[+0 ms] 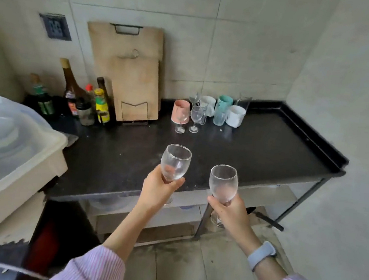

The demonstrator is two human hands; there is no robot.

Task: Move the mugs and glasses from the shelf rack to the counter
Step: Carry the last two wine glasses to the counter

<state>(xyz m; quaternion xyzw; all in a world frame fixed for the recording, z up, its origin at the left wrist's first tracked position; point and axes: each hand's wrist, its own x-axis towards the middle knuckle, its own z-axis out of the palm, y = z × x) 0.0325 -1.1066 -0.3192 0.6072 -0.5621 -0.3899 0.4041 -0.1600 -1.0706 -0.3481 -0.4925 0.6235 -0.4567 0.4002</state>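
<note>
My left hand (156, 189) grips a clear wine glass (175, 163) by the base of its bowl, upright, over the front edge of the black counter (260, 150). My right hand (231, 211) holds a second clear wine glass (223, 183) the same way, just in front of the counter's edge. At the back of the counter stand two more wine glasses (194, 118), a pink cup (179, 113), white mugs (235, 116), a teal mug (225, 100) and clear tumblers (219, 116). The shelf rack is not in view.
Two wooden cutting boards (131, 73) lean on the tiled wall. Several sauce bottles (85, 97) crowd the counter's back left. A cream dish bin with a clear lid (12, 146) sits at the left. A lower shelf (265, 196) runs under the counter.
</note>
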